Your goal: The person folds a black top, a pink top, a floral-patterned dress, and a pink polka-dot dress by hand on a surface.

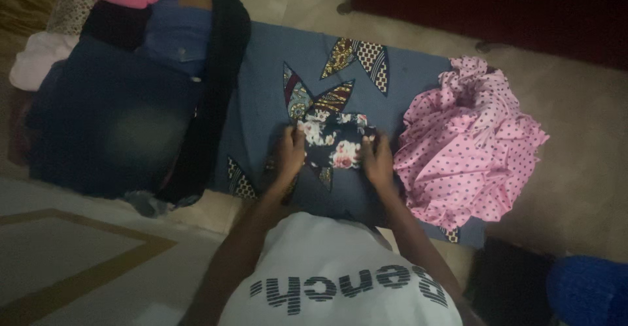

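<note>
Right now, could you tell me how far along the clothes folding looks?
Done, it seems: a stack of dark garments sits at the left of the blue patterned cloth. In hand: the left hand and right hand both press a small dark floral garment, already folded compact. Left: the pink polka-dot garment lies crumpled at the right, unfolded.

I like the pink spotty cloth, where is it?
In the head view, the pink spotty cloth lies crumpled on the blue patterned mat, just beside the right hand, which holds a small flowery cloth.
</note>
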